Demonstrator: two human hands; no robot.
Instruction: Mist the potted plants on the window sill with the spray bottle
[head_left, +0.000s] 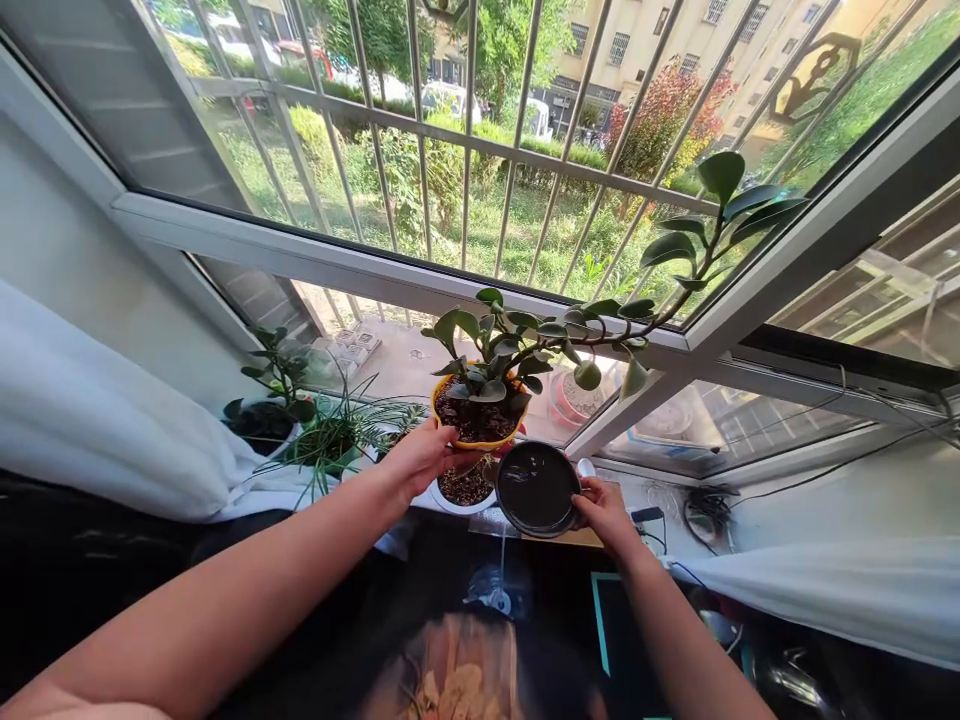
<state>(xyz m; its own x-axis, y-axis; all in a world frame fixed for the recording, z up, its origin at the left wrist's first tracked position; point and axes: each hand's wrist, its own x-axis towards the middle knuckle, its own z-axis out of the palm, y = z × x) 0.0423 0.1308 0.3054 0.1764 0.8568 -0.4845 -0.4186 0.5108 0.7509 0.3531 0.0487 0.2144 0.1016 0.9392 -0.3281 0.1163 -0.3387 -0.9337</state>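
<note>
Evidently both arms reach forward from the lower corners, bent inward so that the hands come near each other. The left hand point(426, 455) grasps a yellow pot point(487, 444) at its near left side, thumb by the rim and fingers curled below. The right hand point(604, 510) grips a black dish point(536, 488) by its right edge, thumb on the near side, the dish's inside facing the wearer just below and right of the pot; whether the two touch, I cannot tell.

Below the left grip is a white pot point(450, 507) of soil on the windowsill point(636, 487). Left of that grip are a grassy plant point(330, 440) and, farther off, a dark-leaved plant point(270, 380). Right of the right grip lies a coil of cable point(709, 515). White curtains point(127, 400) hang on both sides, and beyond the grips the window frame point(345, 265) and metal bars point(465, 160) face greenery and a building point(712, 40).

The plant point(491, 390) in the yellow pot has thick, oval green leaves and dark, crumbly soil point(469, 418); one long stem stretches right, past the right hand, and bends upward. The black dish is round, with small glints inside.
</note>
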